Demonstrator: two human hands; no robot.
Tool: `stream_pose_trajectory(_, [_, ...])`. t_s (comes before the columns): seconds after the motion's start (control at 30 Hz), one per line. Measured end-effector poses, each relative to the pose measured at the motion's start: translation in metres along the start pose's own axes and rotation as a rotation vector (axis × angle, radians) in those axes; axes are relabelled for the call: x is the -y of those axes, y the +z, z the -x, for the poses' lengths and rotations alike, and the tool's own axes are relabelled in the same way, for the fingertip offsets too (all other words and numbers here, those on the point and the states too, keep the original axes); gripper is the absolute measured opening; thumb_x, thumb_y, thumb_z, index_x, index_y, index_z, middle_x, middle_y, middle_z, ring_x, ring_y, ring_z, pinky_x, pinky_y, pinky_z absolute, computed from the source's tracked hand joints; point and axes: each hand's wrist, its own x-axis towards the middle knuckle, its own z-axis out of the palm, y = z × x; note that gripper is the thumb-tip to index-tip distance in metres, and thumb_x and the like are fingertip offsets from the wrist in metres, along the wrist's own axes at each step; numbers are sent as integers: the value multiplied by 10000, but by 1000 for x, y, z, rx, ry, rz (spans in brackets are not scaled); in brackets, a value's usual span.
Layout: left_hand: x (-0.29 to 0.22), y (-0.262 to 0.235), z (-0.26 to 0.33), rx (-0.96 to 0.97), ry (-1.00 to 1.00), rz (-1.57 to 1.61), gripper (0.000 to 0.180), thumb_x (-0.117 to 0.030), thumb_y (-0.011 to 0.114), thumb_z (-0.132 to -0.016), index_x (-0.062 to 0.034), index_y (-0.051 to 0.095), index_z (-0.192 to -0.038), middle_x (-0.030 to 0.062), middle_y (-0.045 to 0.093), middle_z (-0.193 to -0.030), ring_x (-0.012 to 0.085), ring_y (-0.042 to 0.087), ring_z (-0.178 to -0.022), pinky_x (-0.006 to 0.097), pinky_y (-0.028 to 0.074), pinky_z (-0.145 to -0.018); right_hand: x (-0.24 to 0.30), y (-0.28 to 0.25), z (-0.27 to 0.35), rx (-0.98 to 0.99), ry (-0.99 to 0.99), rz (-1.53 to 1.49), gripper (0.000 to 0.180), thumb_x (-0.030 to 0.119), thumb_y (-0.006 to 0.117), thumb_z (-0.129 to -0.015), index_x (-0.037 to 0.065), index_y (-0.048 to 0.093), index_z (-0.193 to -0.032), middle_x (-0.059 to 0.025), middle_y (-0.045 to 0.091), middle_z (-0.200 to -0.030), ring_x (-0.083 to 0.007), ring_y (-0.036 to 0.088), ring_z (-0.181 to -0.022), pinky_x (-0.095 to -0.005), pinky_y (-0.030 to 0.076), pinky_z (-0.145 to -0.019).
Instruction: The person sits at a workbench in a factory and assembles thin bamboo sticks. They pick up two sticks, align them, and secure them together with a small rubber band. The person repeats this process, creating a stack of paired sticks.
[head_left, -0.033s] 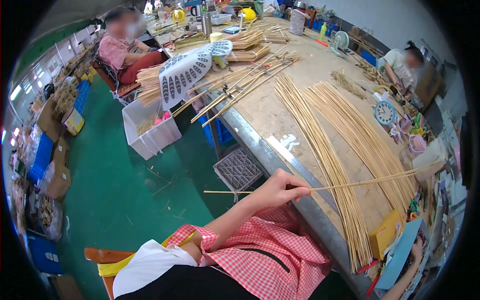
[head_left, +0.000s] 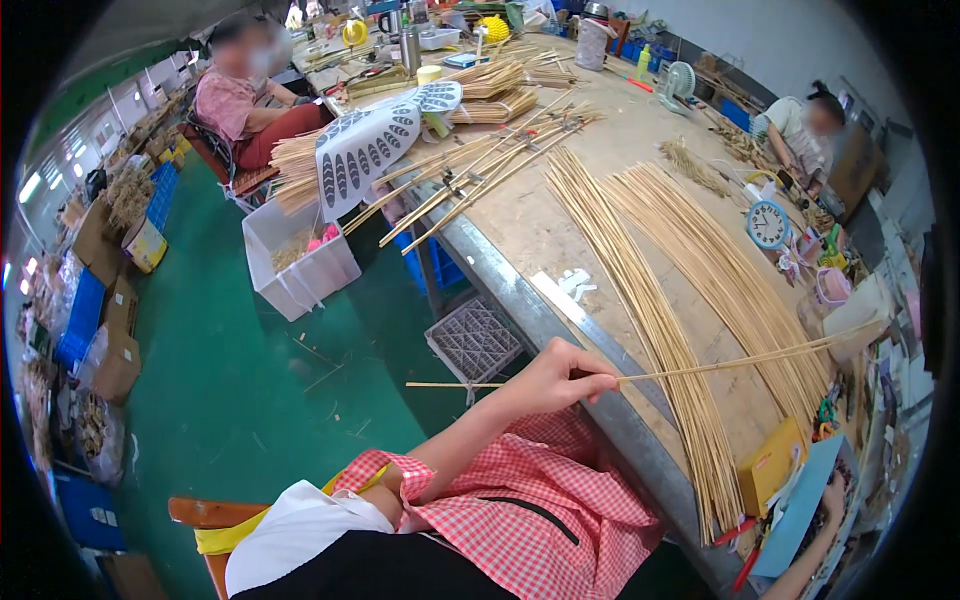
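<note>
My left hand (head_left: 568,377), closed in a pinch, holds a thin tan bamboo strip (head_left: 720,366) over the table's near edge. One end sticks out left past my wrist; the other reaches far right across the bundles, where it looks doubled. Beneath it lie a long bundle of bamboo strips (head_left: 640,290) and a second, wider bundle (head_left: 720,265). At the lower right my right hand (head_left: 832,500) reaches into a light blue box (head_left: 803,505), its fingers mostly hidden among small dark things. A yellow box (head_left: 768,468) stands beside it.
A blue clock (head_left: 768,224) and a green fan (head_left: 678,82) stand along the table's (head_left: 510,230) right side. More strip bundles lie under a patterned cloth (head_left: 365,150). A white bin (head_left: 300,260) and a grey crate (head_left: 474,340) are on the floor. Two other people sit at the table.
</note>
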Motion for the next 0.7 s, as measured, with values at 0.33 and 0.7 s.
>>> stream_pose_trajectory(0.33, [-11, 2, -4, -68, -57, 22, 143, -119, 659, -868, 7, 725, -886, 39, 676, -683, 69, 584, -592, 234, 476, -547, 0, -6, 15, -38, -13, -37, 540, 264, 624, -811, -50, 552, -1244, -155, 618, -1169, -243, 565, -1080, -357, 431, -939])
stream_pose_trajectory(0.7, [-4, -12, -7, -122, -61, 37, 119, -30, 629, -865, 55, 711, -880, 37, 638, -656, 64, 545, -582, 206, 436, -525, -67, -80, 13, -309, 340, -1212, 180, 252, 667, -846, 91, 651, -925, -49, 671, -875, -158, 634, -709, -278, 520, -587])
